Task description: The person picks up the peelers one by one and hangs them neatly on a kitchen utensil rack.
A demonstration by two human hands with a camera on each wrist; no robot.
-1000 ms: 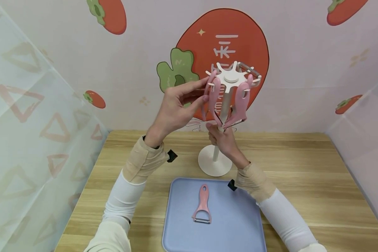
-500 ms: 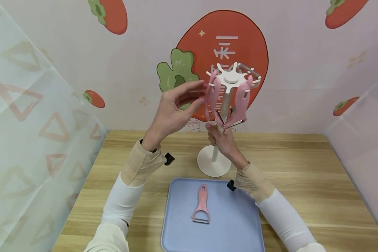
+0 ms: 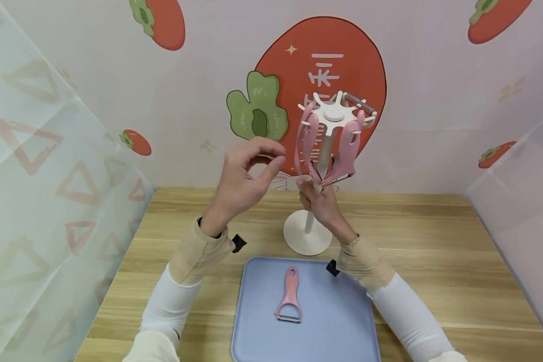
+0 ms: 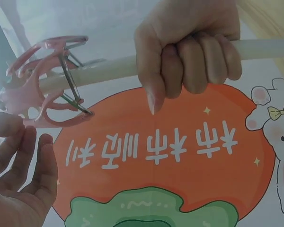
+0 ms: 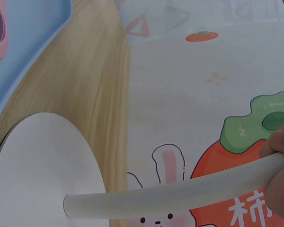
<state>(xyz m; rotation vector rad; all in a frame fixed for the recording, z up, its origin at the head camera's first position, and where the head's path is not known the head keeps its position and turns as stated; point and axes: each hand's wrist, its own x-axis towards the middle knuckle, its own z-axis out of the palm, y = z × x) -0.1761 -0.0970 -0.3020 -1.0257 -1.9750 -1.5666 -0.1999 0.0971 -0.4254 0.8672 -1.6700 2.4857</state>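
Observation:
A white rack (image 3: 334, 115) with arms around its top carries several pink peelers (image 3: 347, 148) hung by their handles. My right hand (image 3: 321, 203) grips its pole (image 5: 151, 201) below the peelers, fingers wrapped round in the left wrist view. To the left of the hung peelers is my left hand (image 3: 244, 176), fingers loosely bent and holding nothing. Its fingertips overlap the peeler handles in the left wrist view, but a gap shows in the head view. Another pink peeler (image 3: 291, 289) lies on the blue tray (image 3: 339, 306), blade end toward me.
The rack's round white base (image 3: 307, 234) stands on the wooden table (image 3: 416, 231) just behind the tray. Behind the table rises a printed backdrop (image 3: 425, 100), with light side walls left and right.
My left hand has let go of a hanging peeler and moved down and left, away from the rack. The right hand keeps its grip on the pole.

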